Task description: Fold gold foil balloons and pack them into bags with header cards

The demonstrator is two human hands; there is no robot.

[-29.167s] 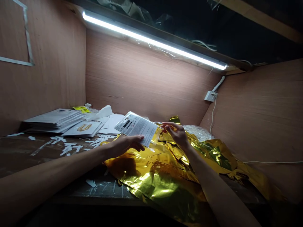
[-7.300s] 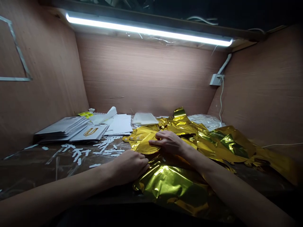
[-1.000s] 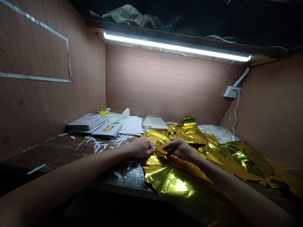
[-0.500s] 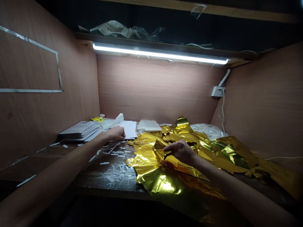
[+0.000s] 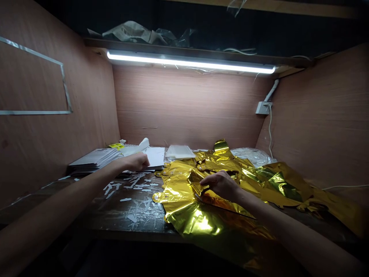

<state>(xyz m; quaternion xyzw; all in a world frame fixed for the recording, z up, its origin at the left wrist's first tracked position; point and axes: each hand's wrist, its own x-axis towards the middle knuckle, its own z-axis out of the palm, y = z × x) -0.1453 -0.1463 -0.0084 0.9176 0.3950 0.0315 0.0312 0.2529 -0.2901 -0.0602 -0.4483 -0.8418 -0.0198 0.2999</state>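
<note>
My left hand (image 5: 138,161) is closed, knuckles up, at the left edge of a stack of white paper sheets (image 5: 156,157). Its fingertips are hidden, so whatever they hold cannot be made out. My right hand (image 5: 221,184) pinches a raised fold of shiny gold foil film (image 5: 184,194), thumb and fingers together on it. The foil lies crumpled across the right of the table and hangs over the front edge. Small white strips (image 5: 137,187) lie scattered on the dark tabletop between my left forearm and the foil.
A pile of white printed papers (image 5: 96,159) sits at the left wall, with a yellow label sheet (image 5: 116,146) behind. A pale translucent stack (image 5: 180,152) and clear plastic (image 5: 253,156) lie at the back. A lit tube lamp (image 5: 190,62) hangs under the shelf.
The view has shifted a little. My left hand has drawn slightly left along the paper stack, and more white strips show beside my left forearm. My right hand stays on the foil.
</note>
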